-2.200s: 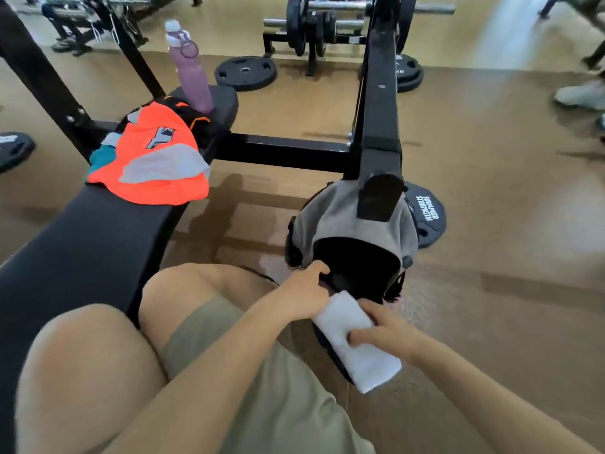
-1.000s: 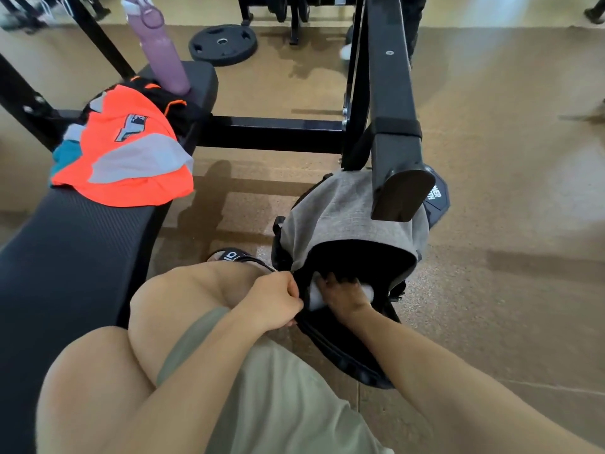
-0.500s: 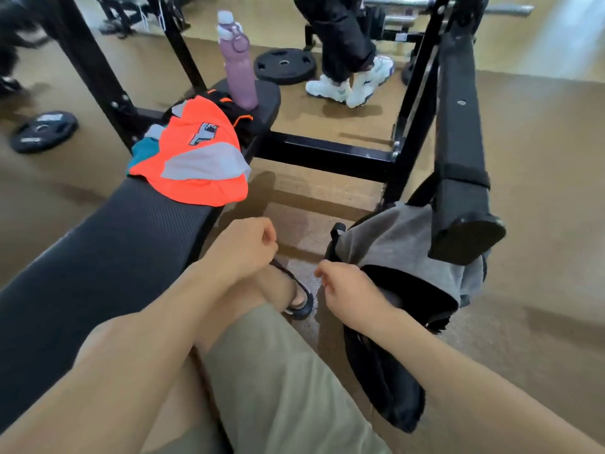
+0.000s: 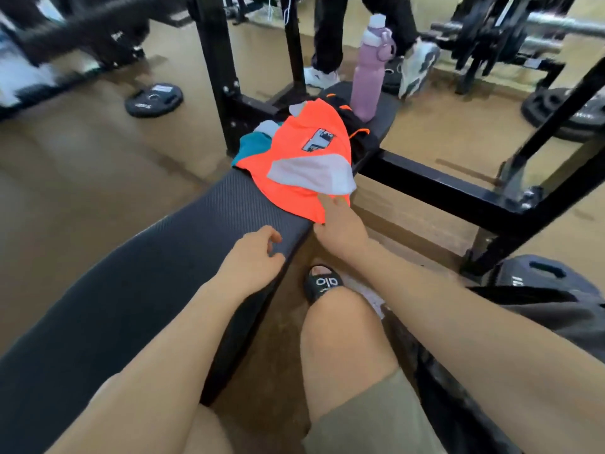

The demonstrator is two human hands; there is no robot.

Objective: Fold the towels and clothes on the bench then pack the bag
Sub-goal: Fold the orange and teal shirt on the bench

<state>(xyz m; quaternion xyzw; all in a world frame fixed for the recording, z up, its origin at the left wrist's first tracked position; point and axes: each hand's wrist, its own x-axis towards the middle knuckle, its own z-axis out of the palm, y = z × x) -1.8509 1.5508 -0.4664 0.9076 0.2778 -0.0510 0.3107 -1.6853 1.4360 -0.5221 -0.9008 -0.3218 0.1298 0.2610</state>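
The bag [image 4: 556, 316] is cut off at the right edge; the orange shirt [image 4: 304, 158] hides the clothes beneath it.

One head-worn wide-angle view is given, aimed forward and down along the bench [image 4: 157, 290]; both forearms are seen close below, the gym floor [image 4: 82, 165] stretched beyond, with strong edge distortion.

A tall lilac plastic water bottle [image 4: 370, 77] with a white cap stands upright at the far end of the padded surface. Beyond it, a passer-by's legs in black trousers [image 4: 330, 31] and white trainers [image 4: 417, 65] cross the tan gym floor [image 4: 82, 158]. A small black weight plate [image 4: 154, 99] lies flat on the floor at left, beside the black steel rack upright [image 4: 217, 70].
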